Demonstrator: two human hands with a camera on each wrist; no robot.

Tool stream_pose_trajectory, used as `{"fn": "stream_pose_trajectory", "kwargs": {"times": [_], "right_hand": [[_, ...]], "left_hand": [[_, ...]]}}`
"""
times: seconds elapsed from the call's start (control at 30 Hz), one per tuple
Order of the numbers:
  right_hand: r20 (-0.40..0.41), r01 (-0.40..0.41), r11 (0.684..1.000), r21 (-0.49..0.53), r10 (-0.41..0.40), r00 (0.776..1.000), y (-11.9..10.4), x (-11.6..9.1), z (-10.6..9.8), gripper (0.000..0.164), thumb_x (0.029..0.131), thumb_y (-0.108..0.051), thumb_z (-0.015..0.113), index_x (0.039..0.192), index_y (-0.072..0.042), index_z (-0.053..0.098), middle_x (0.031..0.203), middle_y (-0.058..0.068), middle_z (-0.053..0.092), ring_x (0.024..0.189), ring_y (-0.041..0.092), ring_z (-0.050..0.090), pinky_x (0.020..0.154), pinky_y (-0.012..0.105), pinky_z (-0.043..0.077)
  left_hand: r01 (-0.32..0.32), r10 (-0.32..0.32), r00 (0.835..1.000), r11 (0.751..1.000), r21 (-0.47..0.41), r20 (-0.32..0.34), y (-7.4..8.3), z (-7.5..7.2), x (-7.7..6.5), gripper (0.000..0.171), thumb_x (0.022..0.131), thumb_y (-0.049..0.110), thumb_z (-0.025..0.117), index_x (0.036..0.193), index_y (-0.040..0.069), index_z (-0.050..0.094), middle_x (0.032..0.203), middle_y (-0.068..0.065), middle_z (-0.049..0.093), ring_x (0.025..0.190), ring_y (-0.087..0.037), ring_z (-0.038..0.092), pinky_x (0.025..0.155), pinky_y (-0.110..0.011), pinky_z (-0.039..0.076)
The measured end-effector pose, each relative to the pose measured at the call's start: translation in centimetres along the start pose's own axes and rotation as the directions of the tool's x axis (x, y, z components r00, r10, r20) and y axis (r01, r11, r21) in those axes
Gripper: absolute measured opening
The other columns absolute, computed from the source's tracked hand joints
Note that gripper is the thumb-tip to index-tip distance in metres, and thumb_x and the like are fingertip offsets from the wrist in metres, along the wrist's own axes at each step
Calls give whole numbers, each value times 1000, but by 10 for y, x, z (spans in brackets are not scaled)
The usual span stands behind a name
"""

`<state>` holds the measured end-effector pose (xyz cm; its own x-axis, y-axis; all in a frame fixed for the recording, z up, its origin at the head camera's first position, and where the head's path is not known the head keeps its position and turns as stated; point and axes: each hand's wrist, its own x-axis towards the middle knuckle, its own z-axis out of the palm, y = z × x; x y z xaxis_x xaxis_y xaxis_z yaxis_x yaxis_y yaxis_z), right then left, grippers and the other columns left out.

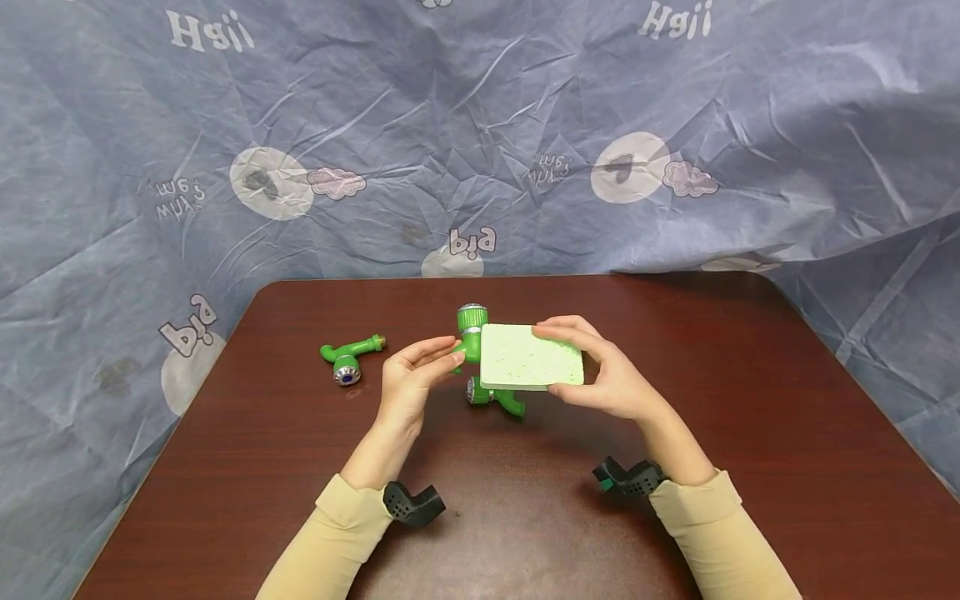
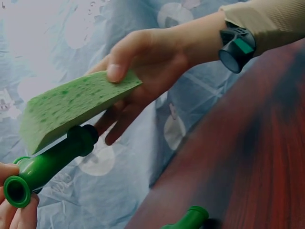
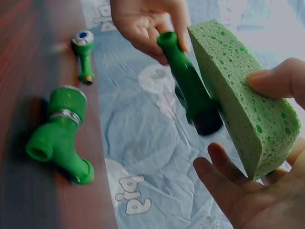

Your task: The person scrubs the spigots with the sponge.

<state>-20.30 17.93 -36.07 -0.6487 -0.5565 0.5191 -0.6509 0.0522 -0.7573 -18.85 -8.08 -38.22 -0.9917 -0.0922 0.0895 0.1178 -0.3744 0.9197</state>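
Head view: left hand (image 1: 411, 385), pinching the held faucet (image 1: 471, 347) between thumb and fingers, above the table (image 1: 675, 525). Right hand (image 1: 611, 377), gripping the green sponge (image 1: 529, 357) by its right end. Left-side faucet (image 1: 346, 354), lying apart on the wood. Middle faucet (image 1: 510, 403), resting below the sponge, partly hidden.

Left wrist view: sponge, slanting alongside the held faucet near its dark end; whether the two are touching, cannot tell. Step, as judged: wiping. For good work, the left hand should be bracing the body firmly against twisting, the right pressing the sponge's broad face flat and following the curves. Containers: none showing; the held faucet's open end is facing outward, its inside too dark to read.

Right wrist view: right thumb, pressing one sponge face, fingers supporting the other; some fingertips are extending free beneath.
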Motion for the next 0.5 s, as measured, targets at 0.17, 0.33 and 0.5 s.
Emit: {"fn": "stream_pose_trajectory", "kwargs": {"times": [0.17,0.33,0.5], "right_hand": [[1,1,999,32,-1,1000,0,-1,1,64,68,17,69,129,7,50,129,17,42,114,24,43,77,22,48],[31,-29,998,49,28,999,1,1,12,63,70,12,71,130,3,51,132,13,42,121,27,39,79,25,47],[14,-39,995,91,38,999,1,2,15,64,70,15,69,130,4,50,132,12,41,117,27,42,74,25,50]], "left_hand": [[-3,3,1000,1000,-6,-14,1,1,-1,31,75,-9,70,104,-14,64,89,-7,72,79,-15,68,66,-26,55],[12,-12,1000,1000,16,10,-2,5,-4,30,76,-10,68,105,-15,63,89,-7,71,79,-13,68,67,-26,54],[0,-1,999,1000,22,37,-1,7,-4,29,78,-11,66,106,-15,63,88,-2,71,81,-12,67,70,-23,53]]}}
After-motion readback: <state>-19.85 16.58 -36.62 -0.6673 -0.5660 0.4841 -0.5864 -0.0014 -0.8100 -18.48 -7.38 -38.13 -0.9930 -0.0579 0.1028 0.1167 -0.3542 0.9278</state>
